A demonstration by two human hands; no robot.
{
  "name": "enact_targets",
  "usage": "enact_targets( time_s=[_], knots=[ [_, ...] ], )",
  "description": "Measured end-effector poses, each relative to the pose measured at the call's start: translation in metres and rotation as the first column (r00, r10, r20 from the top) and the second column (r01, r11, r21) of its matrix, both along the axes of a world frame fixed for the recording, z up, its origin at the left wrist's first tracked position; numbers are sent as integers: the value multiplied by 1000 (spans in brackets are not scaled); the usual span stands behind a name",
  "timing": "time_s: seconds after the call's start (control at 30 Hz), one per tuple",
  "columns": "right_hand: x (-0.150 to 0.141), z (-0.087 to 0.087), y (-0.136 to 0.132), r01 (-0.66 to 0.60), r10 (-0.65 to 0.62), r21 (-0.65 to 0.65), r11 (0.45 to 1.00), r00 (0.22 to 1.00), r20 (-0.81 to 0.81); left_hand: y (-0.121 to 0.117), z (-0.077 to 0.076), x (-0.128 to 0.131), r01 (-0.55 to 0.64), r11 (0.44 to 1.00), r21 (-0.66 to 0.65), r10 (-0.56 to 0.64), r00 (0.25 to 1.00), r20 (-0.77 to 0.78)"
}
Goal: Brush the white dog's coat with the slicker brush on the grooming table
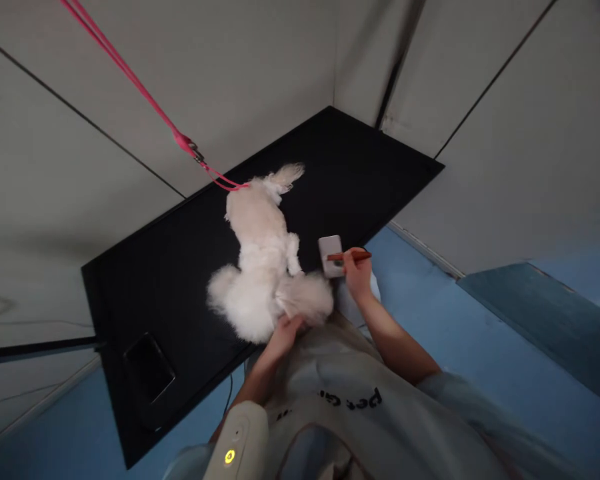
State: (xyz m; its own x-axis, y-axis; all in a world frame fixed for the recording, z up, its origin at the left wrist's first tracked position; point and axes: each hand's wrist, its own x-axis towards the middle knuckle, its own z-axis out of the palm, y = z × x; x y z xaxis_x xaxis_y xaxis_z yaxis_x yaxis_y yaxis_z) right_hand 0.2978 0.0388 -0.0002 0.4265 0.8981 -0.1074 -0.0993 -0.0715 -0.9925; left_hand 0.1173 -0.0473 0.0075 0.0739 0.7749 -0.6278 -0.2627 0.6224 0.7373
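Note:
A white dog point(260, 227) is on the black table point(360, 160), its body clipped short and its near end left long and fluffy. My left hand point(286, 333) is closed on the tuft of long fur point(307, 297) at this near end; its fingertips are partly hidden in the fur. Just right of the tuft, my right hand point(356, 270) grips the brown handle of a slicker brush point(331, 248). The brush's pale square head points away to the left, apart from the dog. Around the dog's far end runs a thin pink loop point(225, 183).
From the loop, a pink leash point(130, 70) stretches to the upper left. A dark rectangular tray-like item point(149, 367) lies at the table's left end. Pale walls point(260, 67) stand behind the table. A white device with a yellow light point(237, 440) hangs before my apron point(340, 373).

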Motion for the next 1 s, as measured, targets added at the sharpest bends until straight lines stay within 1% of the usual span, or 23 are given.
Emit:
enact_targets(
  time_s=[0.03, 0.07, 0.13, 0.17, 0.23, 0.27, 0.3, 0.33, 0.37, 0.4, 0.43, 0.47, 0.5, 0.57, 0.6, 0.63, 0.7, 0.73, 0.77, 0.8, 0.87, 0.93, 1.0],
  knots=[
    [-12, 4, 2, -174, 175, 19, 985, 984, -28, -9, 10, -14, 140, 988, 70, -133, 987, -94],
    [-25, 7, 5, -366, 368, 30, 930, 928, -63, -16, 19, -29, 240, 962, 132, -210, 956, -204],
    [-50, 15, 18, -635, 634, 28, 772, 768, -89, -24, 34, -63, 200, 943, 265, -74, 904, -421],
    [-58, 19, 26, -600, 597, 4, 800, 796, -100, -25, 37, -80, 111, 936, 334, 77, 862, -501],
    [-65, 24, 41, -303, 302, 0, 953, 951, -70, -22, 33, -110, -96, 896, 433, 360, 728, -584],
    [-66, 27, 45, -197, 199, 52, 979, 980, -30, -18, 26, -123, -181, 874, 451, 447, 664, -599],
    [-66, 29, 45, -193, 194, 99, 976, 981, -3, -14, 17, -133, -225, 871, 438, 472, 634, -612],
    [-67, 30, 42, -295, 295, 119, 948, 955, 18, -10, 6, -139, -260, 877, 404, 470, 636, -612],
    [-69, 32, 36, -477, 476, 114, 871, 879, 41, -6, -5, -143, -286, 892, 349, 447, 670, -593],
    [-73, 33, 29, -647, 644, 83, 758, 762, 63, -3, -15, -144, -309, 907, 285, 419, 714, -561],
    [-77, 34, 22, -755, 752, 37, 654, 655, 79, 0, -24, -143, -318, 923, 218, 386, 762, -520],
    [-82, 35, 15, -789, 786, -8, 614, 611, 97, 2, -31, -140, -314, 936, 160, 352, 807, -474],
    [-86, 37, 10, -756, 753, -35, 654, 646, 126, 3, -35, -137, -302, 946, 119, 323, 845, -426],
    [-91, 40, 3, -565, 555, -6, 825, 809, 194, 5, -41, -131, -260, 962, 89, 274, 898, -343],
    [-93, 42, 1, -517, 500, 27, 855, 838, 217, 5, -42, -128, -243, 965, 96, 261, 911, -318],
    [-93, 43, -2, -551, 527, 48, 833, 816, 237, 5, -43, -126, -233, 966, 115, 258, 914, -313],
    [-90, 46, -5, -741, 709, 26, 671, 651, 272, 6, -44, -123, -209, 960, 188, 267, 887, -377],
    [-87, 47, -5, -791, 759, 0, 612, 587, 282, 7, -44, -122, -186, 951, 246, 280, 855, -436],
    [-83, 48, -3, -779, 747, -9, 626, 597, 291, 8, -43, -120, -149, 937, 316, 298, 813, -500],
    [-78, 49, -1, -700, 664, 15, 714, 685, 300, 10, -42, -119, -92, 918, 386, 314, 764, -564],
    [-65, 51, 6, -390, 341, 140, 910, 897, 282, 15, -40, -115, 101, 875, 474, 298, 659, -691],
    [-50, 51, 10, -201, 148, 232, 952, 963, 227, 25, -37, -111, 381, 826, 416, 184, 515, -837],
    [-34, 48, 9, -209, 166, 222, 952, 966, 197, 39, -35, -108, 620, 749, 235, 48, 303, -952]
  ],
)
